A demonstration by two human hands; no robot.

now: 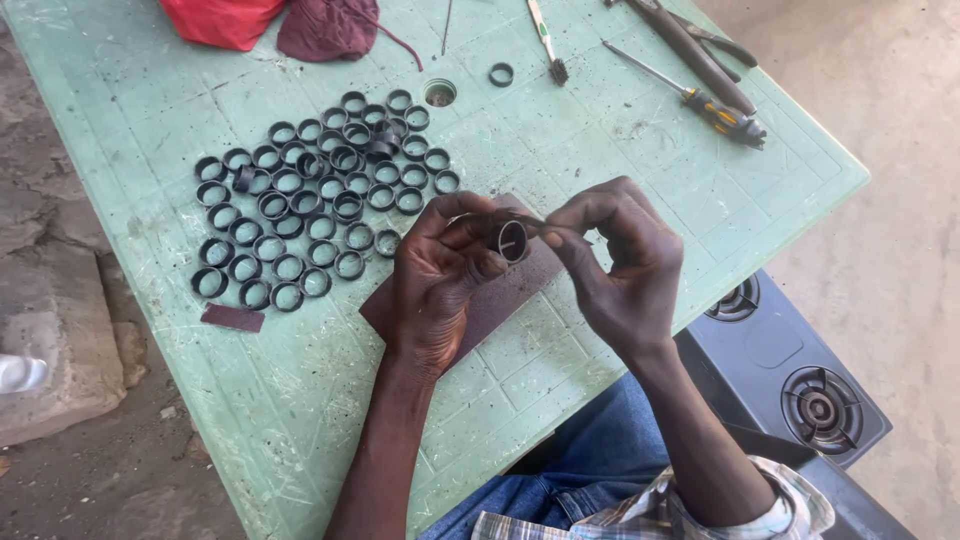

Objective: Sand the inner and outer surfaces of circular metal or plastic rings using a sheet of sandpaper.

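Observation:
My left hand (440, 275) pinches a dark ring (512, 241) between thumb and fingers, held over a brown sheet of sandpaper (500, 295) on the green plastic table (600, 170). My right hand (620, 265) holds a thin pin-like tool whose tip reaches into the ring's opening. To the left, several similar dark rings (310, 200) lie in rough rows on the table.
A lone ring (501, 74) and a round hole (440, 93) sit at the back. A toothbrush (546, 40), a screwdriver (700, 95), pliers (700, 50) and red and maroon cloths (280, 25) lie along the far edge. A gas stove (790, 375) stands right of the table.

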